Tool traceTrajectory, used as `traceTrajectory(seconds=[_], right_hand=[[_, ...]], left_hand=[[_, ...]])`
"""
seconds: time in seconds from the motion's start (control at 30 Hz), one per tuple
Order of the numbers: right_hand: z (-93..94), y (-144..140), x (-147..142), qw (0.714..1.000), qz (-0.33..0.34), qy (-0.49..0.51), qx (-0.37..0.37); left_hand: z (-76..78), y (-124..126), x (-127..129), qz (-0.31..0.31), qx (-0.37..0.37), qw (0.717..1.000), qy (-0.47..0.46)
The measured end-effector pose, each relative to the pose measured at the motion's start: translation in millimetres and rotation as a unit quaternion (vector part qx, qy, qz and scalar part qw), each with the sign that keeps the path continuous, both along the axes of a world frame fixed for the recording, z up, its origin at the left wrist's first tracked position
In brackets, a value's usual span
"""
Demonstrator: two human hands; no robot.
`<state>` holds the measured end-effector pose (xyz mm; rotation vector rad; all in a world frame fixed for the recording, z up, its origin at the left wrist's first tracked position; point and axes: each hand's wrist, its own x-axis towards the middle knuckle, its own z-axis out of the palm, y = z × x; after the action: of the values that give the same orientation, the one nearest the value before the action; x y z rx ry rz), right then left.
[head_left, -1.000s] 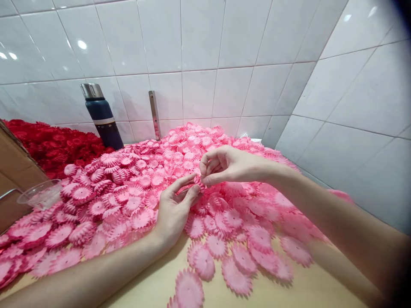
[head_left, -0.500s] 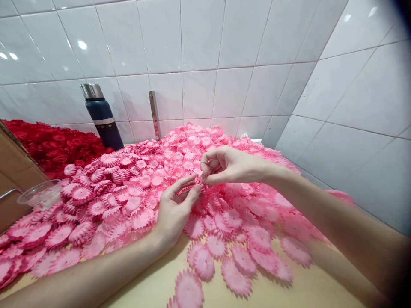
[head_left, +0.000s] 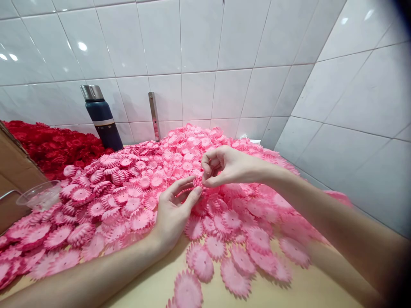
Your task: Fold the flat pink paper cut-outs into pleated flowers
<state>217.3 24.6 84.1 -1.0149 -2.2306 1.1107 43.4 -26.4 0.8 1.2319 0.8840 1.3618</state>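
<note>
- So, state of the 2 hands?
- Left hand [head_left: 172, 213]: thumb and fingertips closed lightly on 1 small pink scalloped-edge disc [head_left: 197, 182], reads as thin sheet material. Right hand [head_left: 229, 164]: thumb and index tips pinched together, right at that disc. Can't tell if anything sits between them; too small.
- Disc location?
- Between the 2 hands' fingertips, up off the desk, in front of the big heap of pink scalloped-edge discs [head_left: 143, 218]. Outline partly lost against the heap.
- Heap extent?
- Spreads left and right of both hands, rises toward the white tiled wall [head_left: 163, 38]. Loose discs lie flat on the pale yellow desk [head_left: 138, 291] at the near side.
- Left side?
- Heap of red pieces [head_left: 54, 145] at back left. Dark blue bottle with steel cap [head_left: 102, 119] beside it, looks tilted. Brown cardboard box [head_left: 16, 160] at far left, clear plastic dish [head_left: 38, 194] just beside it. Narrow metal strip [head_left: 154, 115] at the wall, right of the bottle.
</note>
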Motion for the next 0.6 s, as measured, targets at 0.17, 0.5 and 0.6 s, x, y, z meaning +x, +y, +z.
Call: traceTrajectory(seconds=[0.17,0.5,0.6], right_hand=[[-0.3,1.5,2.9,1.0,-0.011,0.009,0.004],[8.7,-8.0,-1.7,0.996,-0.016,-0.054,0.067],[23.3,-27.4,-11.5,0.978,-0.05,-0.103,0.172]], left_hand=[[0.0,0.2,0.0,0.022,0.002,1.0,0.009],[-1.1,4.6,-0.4,0.018,0.006,1.0,0.003],[-1.5,4.4,-0.6,0.008,0.025,1.0,-0.009]])
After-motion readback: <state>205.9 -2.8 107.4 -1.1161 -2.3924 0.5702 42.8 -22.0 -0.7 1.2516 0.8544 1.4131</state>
